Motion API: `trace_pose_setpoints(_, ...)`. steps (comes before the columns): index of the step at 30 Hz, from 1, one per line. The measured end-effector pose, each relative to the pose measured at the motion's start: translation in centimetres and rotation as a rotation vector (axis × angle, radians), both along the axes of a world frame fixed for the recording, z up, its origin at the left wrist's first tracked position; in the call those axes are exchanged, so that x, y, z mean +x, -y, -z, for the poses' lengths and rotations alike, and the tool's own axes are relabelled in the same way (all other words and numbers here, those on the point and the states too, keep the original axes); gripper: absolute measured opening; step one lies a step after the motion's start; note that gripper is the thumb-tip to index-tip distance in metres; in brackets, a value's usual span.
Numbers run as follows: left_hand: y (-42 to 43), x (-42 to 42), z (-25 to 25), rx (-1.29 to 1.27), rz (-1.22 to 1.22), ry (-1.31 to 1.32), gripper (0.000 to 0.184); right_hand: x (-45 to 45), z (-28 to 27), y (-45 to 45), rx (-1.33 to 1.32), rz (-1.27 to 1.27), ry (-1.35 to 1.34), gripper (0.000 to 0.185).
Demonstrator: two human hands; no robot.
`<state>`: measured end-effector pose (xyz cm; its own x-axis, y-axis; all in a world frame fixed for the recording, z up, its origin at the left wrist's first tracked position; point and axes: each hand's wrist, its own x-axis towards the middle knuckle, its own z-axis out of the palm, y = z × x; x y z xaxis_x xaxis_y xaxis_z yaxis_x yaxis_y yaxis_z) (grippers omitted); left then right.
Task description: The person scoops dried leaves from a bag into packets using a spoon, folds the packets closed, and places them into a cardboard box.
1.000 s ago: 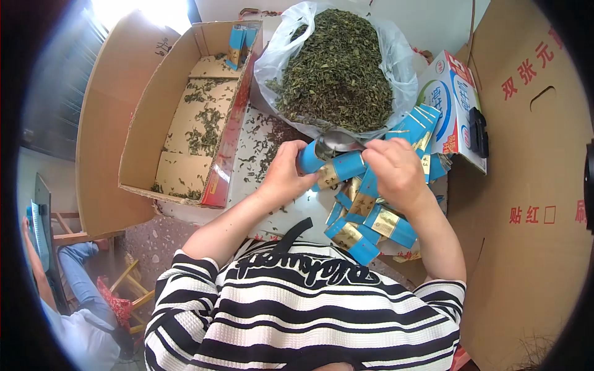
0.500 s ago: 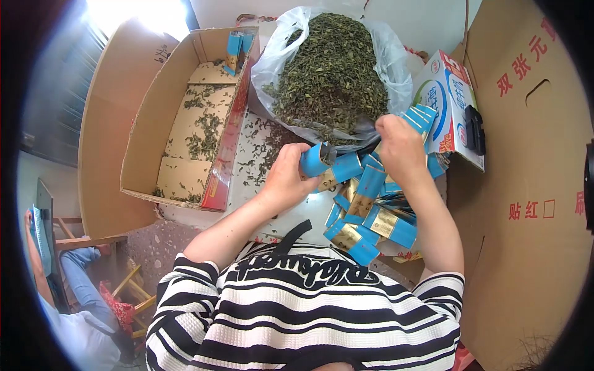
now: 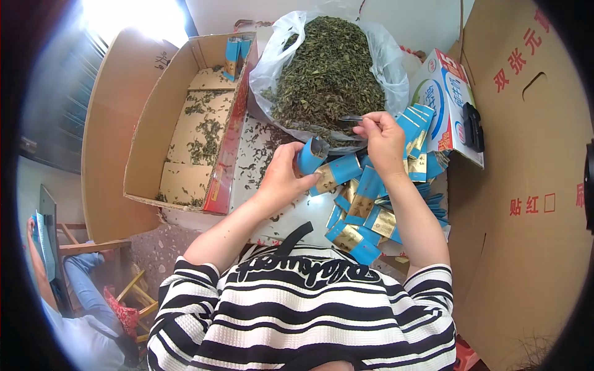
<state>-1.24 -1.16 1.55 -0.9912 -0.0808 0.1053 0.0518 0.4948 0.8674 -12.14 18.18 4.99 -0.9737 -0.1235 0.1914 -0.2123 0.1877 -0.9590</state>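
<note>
My left hand (image 3: 286, 176) is closed around a blue packet (image 3: 312, 156), whose open mouth faces up and toward the leaves. In my right hand (image 3: 382, 137) a small shiny spoon (image 3: 351, 118) is pinched, its tip at the near edge of the dried tea leaves (image 3: 331, 68). The leaves are heaped in a white plastic bag (image 3: 270, 59) beyond both hands. Below and between my forearms lies a pile of blue and gold packets (image 3: 365, 195); more packets (image 3: 416, 127) are stacked to the right of my right hand.
At left stands an open cardboard box (image 3: 143, 133) with scattered leaves and a few blue packets (image 3: 234, 55) at its far end. A printed carton (image 3: 438, 99) stands at right, beside a large cardboard sheet (image 3: 526, 148). Another person (image 3: 83, 297) sits at far left.
My right hand has moved left from the bag's near right edge, and the spoon now shows against the leaves. My left hand and its packet have shifted slightly left.
</note>
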Motion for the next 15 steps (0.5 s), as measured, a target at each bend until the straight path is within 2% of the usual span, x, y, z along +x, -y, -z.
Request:
trace_pose_setpoints(9, 0.0, -0.6, 0.1, 0.088, 0.031, 0.056, 0.062, 0.5, -0.3, -1.5, -0.106, -0.072, 0.039, 0.007)
trace_pose_setpoints(11, 0.0, -0.7, 0.0, 0.204, 0.053, 0.118, 0.062, 0.8, -0.4, -1.7, -0.094, -0.077, 0.027, 0.007)
trace_pose_setpoints(15, -0.1, -0.9, -1.1, 0.257, 0.093, 0.170, 0.061, 1.7, -0.8, -2.0, -0.016, -0.086, -0.051, 0.008)
